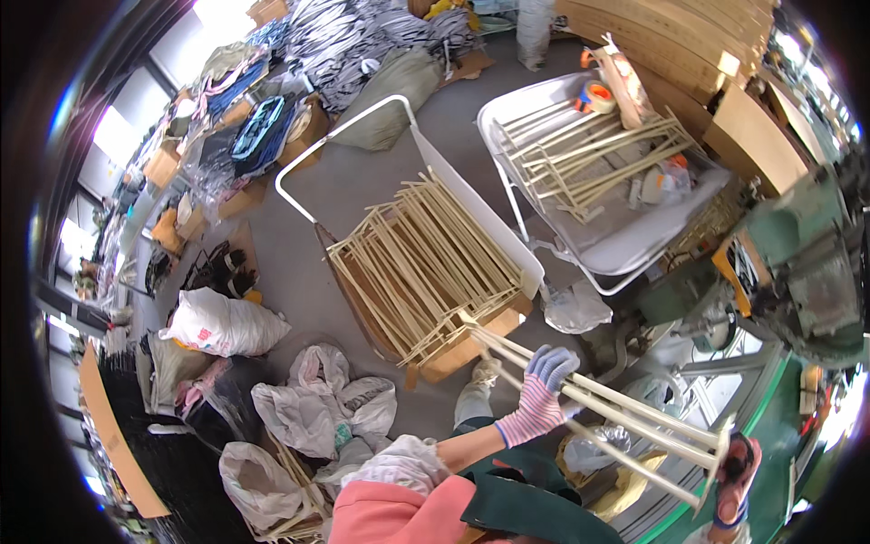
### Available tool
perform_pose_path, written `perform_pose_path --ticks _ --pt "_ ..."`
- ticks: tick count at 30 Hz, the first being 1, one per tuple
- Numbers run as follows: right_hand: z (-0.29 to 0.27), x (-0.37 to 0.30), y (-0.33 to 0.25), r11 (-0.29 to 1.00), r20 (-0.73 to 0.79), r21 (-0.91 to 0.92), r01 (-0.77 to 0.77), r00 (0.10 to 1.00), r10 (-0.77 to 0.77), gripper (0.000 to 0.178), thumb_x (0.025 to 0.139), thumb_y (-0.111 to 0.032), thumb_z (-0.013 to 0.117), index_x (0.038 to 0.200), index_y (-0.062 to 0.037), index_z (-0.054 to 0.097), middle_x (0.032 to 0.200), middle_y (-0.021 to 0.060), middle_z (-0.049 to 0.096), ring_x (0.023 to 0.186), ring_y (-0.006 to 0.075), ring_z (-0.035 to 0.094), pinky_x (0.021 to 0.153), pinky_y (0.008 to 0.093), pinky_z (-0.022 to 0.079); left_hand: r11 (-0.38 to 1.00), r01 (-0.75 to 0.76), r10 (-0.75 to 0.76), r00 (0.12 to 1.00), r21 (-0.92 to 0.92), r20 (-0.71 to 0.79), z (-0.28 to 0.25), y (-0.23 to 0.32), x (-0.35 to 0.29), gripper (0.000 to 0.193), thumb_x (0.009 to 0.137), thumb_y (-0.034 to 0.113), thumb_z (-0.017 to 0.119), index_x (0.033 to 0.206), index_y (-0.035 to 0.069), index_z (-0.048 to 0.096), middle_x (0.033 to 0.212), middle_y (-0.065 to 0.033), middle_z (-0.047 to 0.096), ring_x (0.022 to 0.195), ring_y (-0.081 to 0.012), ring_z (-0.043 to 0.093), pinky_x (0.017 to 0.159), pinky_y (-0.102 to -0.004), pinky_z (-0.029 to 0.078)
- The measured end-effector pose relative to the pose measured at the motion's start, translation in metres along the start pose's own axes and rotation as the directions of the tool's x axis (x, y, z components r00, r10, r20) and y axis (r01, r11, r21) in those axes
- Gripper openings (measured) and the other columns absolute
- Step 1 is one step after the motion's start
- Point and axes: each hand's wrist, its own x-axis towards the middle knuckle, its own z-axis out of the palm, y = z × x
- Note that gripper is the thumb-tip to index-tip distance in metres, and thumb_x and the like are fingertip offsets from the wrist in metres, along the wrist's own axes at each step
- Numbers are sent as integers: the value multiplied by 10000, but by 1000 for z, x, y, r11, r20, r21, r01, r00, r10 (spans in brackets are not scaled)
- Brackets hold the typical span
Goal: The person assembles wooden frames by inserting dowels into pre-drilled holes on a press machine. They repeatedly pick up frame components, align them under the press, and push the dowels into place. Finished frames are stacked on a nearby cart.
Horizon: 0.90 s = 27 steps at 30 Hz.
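Note:
My left hand (536, 399), in a pink-striped glove with grey-blue fingers, is closed around the bars of a cream tubular frame (634, 422). This frame slants from the stack's near edge down to the lower right. At its far right end, by the crosspiece, my right hand (736, 476) grips it, with a dark patch on the glove; some of its fingers are hidden. Just beyond the left hand, a pile of similar cream frames (435, 263) lies in a cart with a white tubular handle (343, 121). The held frame's left end overlaps the pile's near corner.
A white-rimmed tray stand (602, 281) at the upper right bears more frames, tape rolls (594, 97) and plastic bags. Green machinery (788, 245) stands at the right. White sacks (304, 399) lie at the lower left, a full white bag (222, 324) beyond them. Bundles (335, 54) are heaped behind.

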Motion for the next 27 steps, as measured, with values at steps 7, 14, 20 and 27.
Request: perform_pose_path --ticks 7,14,20,27 --pt "113 57 77 555 -250 -756 -347 937 244 571 657 -154 625 1175 4 445 938 83 559 845 204 551 790 292 439 973 39 -22 997 229 -78 -11 -154 29 285 611 120 747 620 151 464 531 -7 465 511 -206 511 533 -345 399" --pt "209 79 407 623 -361 -273 -733 678 640 83 798 -84 562 816 -54 637 695 67 634 641 163 614 595 308 508 899 -163 -173 721 407 671 -25 -381 28 215 587 296 676 724 131 653 635 -46 600 664 -238 593 638 -377 431" --pt "349 142 664 311 -57 509 -803 329 943 220 843 -94 479 929 107 457 732 317 574 638 517 587 577 619 517 722 -301 -596 188 623 781 -43 -586 46 108 739 194 615 759 123 695 712 -57 666 729 -238 648 684 -387 452" --pt "458 197 782 117 241 702 -702 389 889 258 911 -220 460 842 20 523 692 187 590 564 353 579 475 489 492 572 -452 -740 77 685 668 -44 -728 38 116 780 195 627 836 139 712 824 -29 693 847 -212 651 704 -359 463"
